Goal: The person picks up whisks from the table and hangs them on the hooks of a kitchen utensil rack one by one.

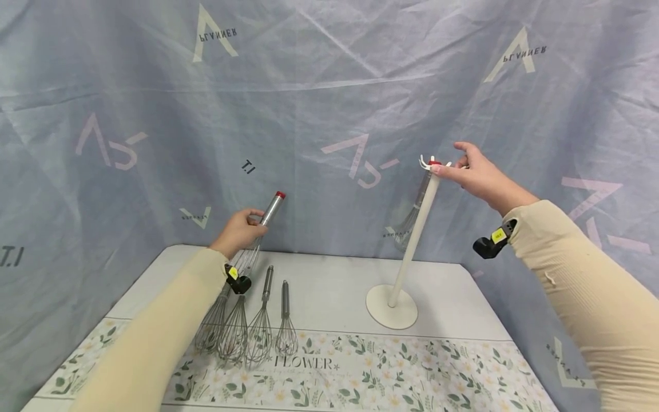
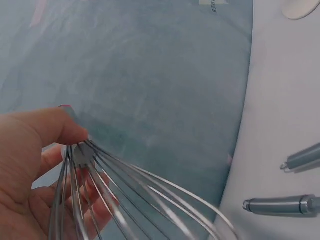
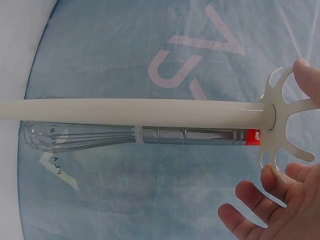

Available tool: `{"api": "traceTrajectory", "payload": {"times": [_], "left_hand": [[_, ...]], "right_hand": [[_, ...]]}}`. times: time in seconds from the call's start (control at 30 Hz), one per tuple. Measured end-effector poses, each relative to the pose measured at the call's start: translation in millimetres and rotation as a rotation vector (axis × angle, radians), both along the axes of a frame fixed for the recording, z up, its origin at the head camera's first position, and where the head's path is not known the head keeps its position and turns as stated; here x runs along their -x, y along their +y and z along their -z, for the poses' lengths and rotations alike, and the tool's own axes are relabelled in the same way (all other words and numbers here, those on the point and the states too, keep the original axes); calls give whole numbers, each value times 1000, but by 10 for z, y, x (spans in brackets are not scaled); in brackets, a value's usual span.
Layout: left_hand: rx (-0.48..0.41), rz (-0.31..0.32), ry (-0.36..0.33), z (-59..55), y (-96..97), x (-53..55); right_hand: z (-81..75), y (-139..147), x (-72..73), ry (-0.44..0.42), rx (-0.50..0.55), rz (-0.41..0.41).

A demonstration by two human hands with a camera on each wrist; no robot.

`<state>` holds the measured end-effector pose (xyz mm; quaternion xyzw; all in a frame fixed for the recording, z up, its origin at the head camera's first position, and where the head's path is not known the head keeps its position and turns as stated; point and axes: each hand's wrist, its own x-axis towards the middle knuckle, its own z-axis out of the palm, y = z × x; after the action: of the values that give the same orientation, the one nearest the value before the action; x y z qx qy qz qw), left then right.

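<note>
My left hand (image 1: pixel 239 230) grips a wire whisk (image 1: pixel 273 208) by its metal handle, red-capped end tilted up. Its wires spread below the fingers in the left wrist view. At the right stands a cream rack (image 1: pixel 412 246) with a round base, a tall pole and a crown of hooks on top. Thumb and fingers of my right hand (image 1: pixel 481 177) are on those hooks. Behind the pole another whisk (image 3: pixel 200 136) with a red-capped handle hangs head down. Several more whisks (image 1: pixel 259 332) lie side by side on the table, below the left forearm.
The white table (image 1: pixel 334 286) has a floral printed band with the word FLOWER across its front part. A blue-grey curtain (image 1: pixel 309 126) with printed letters hangs right behind the table and along its sides.
</note>
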<state>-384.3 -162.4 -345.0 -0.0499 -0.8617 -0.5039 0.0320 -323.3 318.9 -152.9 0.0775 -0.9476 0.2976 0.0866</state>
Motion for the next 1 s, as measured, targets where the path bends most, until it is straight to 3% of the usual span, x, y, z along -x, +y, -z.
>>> {"api": "traceTrajectory", "payload": {"times": [0.27, 0.5, 1.0], "left_hand": [[-19, 22, 50, -190, 212, 70], [-51, 72, 45, -315, 409, 44], [-92, 174, 23, -591, 630, 32]], "right_hand": [[11, 19, -2, -10, 16, 11], [42, 10, 7, -13, 43, 18], [51, 4, -9, -9, 58, 18]]}}
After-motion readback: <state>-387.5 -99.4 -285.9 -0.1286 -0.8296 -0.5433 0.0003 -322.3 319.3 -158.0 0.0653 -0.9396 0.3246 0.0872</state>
